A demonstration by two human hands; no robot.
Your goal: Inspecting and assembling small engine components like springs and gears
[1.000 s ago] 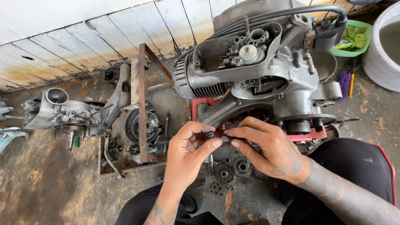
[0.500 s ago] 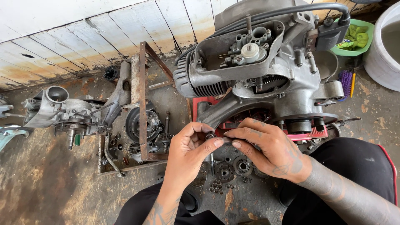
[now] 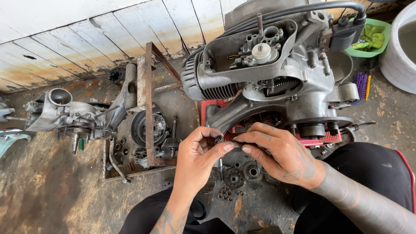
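My left hand (image 3: 200, 157) and my right hand (image 3: 279, 155) meet fingertip to fingertip just below a grey scooter engine (image 3: 277, 73) that rests on a red stand (image 3: 320, 138). Between the fingers of both hands I pinch a small dark metal part (image 3: 229, 143); most of it is hidden by the fingers. Under my hands, on the stained floor, lie two small gears (image 3: 243, 174) and several tiny rollers (image 3: 226, 193).
A second engine casing (image 3: 65, 115) lies at the left. A rusty metal frame (image 3: 145, 104) holds a round clutch part (image 3: 149, 128) and loose bolts. A green tub (image 3: 368, 39), a white bucket (image 3: 401, 47) and a purple brush (image 3: 359, 80) stand at the right. White plank wall behind.
Almost nothing differs: both hands stay pinched together under the engine, with only slight finger movement.
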